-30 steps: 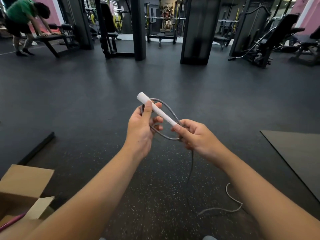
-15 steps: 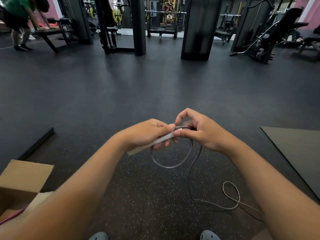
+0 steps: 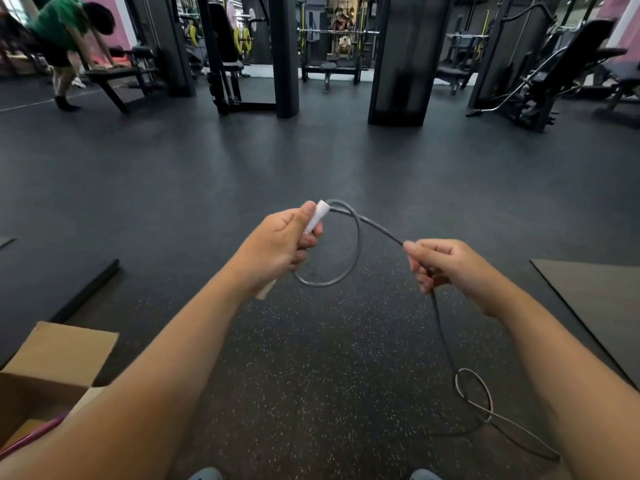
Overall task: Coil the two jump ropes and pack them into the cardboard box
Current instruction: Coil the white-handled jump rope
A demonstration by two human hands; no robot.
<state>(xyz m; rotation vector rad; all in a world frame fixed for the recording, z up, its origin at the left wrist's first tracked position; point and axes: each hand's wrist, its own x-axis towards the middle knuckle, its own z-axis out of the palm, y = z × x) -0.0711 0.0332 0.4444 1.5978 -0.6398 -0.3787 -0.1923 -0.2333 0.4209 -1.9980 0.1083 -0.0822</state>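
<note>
The left hand (image 3: 282, 242) gripped the white handle (image 3: 317, 216) and one loop; the right hand (image 3: 446, 266) pinched the grey rope (image 3: 381, 232), which wanted even tension for matching loops.

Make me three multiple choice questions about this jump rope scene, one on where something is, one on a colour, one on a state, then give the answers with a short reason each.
1. Where is the cardboard box?
A. lower left on the floor
B. far right by the mat
C. between the hands

2. What colour is the handle in the left hand?
A. pink
B. white
C. black

3. What is the right hand doing?
A. resting open on the floor
B. pinching the grey cord
C. holding a box flap

Answers: 1 A, the box sits at the lower left edge; 2 B, the handle shows white above the thumb; 3 B, the fingers curl round the cord, which runs down to the floor.
</note>
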